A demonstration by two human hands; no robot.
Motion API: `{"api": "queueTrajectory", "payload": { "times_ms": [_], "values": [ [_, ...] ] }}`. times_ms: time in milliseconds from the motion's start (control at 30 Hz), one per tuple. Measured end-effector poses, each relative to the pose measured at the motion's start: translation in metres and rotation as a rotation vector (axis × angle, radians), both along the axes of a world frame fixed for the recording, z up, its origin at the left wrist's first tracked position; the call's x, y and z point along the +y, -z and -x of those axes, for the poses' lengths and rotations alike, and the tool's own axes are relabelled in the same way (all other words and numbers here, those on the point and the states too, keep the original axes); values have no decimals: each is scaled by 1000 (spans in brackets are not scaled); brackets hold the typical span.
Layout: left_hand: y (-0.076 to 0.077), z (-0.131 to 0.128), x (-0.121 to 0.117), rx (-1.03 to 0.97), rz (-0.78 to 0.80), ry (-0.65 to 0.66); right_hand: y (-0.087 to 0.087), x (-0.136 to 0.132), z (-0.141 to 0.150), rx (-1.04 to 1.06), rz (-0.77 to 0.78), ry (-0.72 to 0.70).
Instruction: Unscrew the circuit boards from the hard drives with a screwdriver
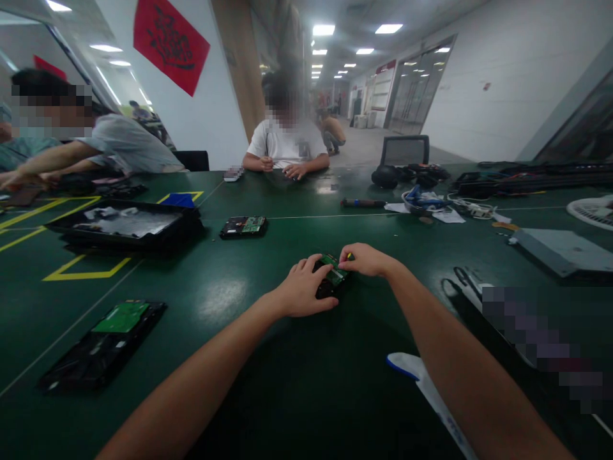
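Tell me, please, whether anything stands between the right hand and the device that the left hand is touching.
Nothing visible does: the right hand, with a small yellow item at its fingers, is at the right side of the black device. The left hand covers part of its left side.

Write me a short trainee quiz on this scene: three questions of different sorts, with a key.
1. True or false: the left hand touches the black device in front of the person.
2. Multiple choice: what colour is the small item at the fingertips of the right hand?
A) red
B) yellow
C) white
3. Fill in: to the left of both hands lie ___ more black devices with green boards.

Key:
1. True.
2. B.
3. Two: the farther device, beside the black tray, and the nearer device.
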State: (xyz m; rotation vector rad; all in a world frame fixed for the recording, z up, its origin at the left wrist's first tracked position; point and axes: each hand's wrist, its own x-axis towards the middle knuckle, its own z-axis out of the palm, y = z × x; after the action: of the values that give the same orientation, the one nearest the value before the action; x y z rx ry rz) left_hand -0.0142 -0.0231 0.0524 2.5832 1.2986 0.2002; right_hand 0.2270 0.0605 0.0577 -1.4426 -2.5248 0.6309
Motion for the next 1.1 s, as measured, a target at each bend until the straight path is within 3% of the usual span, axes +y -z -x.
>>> {"api": "queueTrajectory", "payload": {
  "times_ms": [367,600,700,900,967,1100],
  "values": [
    [0,-2,3,1,-39,50,3,-1,4,100,10,-21],
    [-2,-3,3,2,-59,62,-13,-2,-3,109,-70,12],
    [-1,-4,4,-4,-75,81,-19,-4,-2,57,-124,35],
    [-1,-2,7,-5,-69,119,-16,-11,15,-110,-86,103],
    [0,0,8,-13,-64,129,-25,-14,10,-41,-71,120],
    [4,3,12,-25,-52,115,-60,-24,-13,217,-199,208]
  ]
}}
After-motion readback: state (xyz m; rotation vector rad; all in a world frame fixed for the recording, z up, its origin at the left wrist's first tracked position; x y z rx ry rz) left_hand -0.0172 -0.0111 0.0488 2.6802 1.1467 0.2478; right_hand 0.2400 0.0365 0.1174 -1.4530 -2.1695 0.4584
